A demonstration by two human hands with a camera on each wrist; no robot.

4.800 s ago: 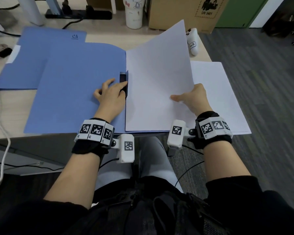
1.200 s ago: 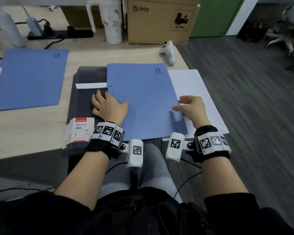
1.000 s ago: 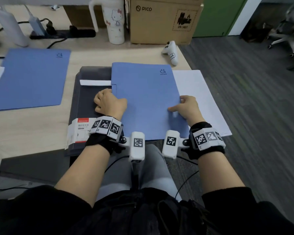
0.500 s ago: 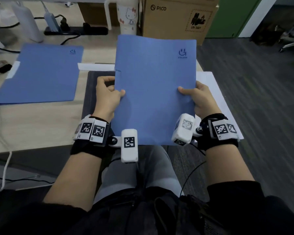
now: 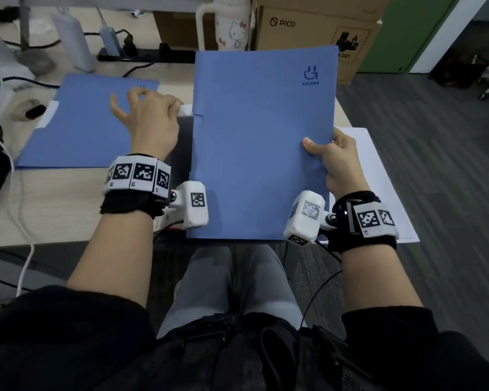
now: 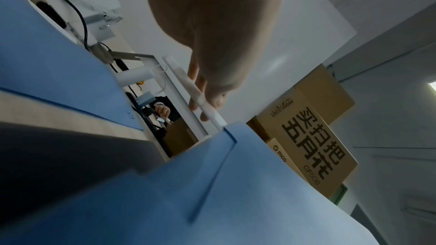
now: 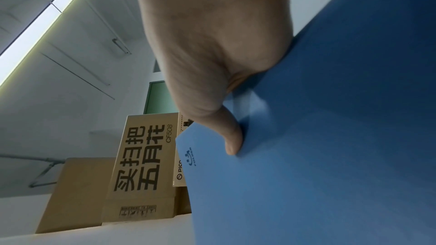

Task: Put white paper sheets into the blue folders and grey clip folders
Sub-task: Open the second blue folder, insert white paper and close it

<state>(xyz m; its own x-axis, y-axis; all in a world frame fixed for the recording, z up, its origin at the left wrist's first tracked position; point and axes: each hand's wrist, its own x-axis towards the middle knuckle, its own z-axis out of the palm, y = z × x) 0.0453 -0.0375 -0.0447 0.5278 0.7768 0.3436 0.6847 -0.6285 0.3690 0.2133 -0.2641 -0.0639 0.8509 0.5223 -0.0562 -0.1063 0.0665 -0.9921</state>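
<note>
Holding a closed blue folder (image 5: 261,142) clear of the desk (image 5: 54,210), long axis running from the near edge toward the far edge, top tilted away. Right hand (image 5: 338,162) clamped on its right edge, thumb on the cover, other fingers hidden behind. Left hand (image 5: 148,117) off the folder, just left of it, fingers loosely curled; touching a white strip (image 6: 207,107) in the left wrist view, grip not clear. Second blue folder (image 5: 88,122) flat toward the far left corner, nearer the left hand. Grey clip folder (image 5: 181,153) under the raised one, mostly hidden. White sheets (image 5: 378,176) at the right edge. Compared with half a second earlier: both hands then gripped the folder; now only the right carries it, left hand released and moved leftward. Likely next: setting the filled folder aside.
</note>
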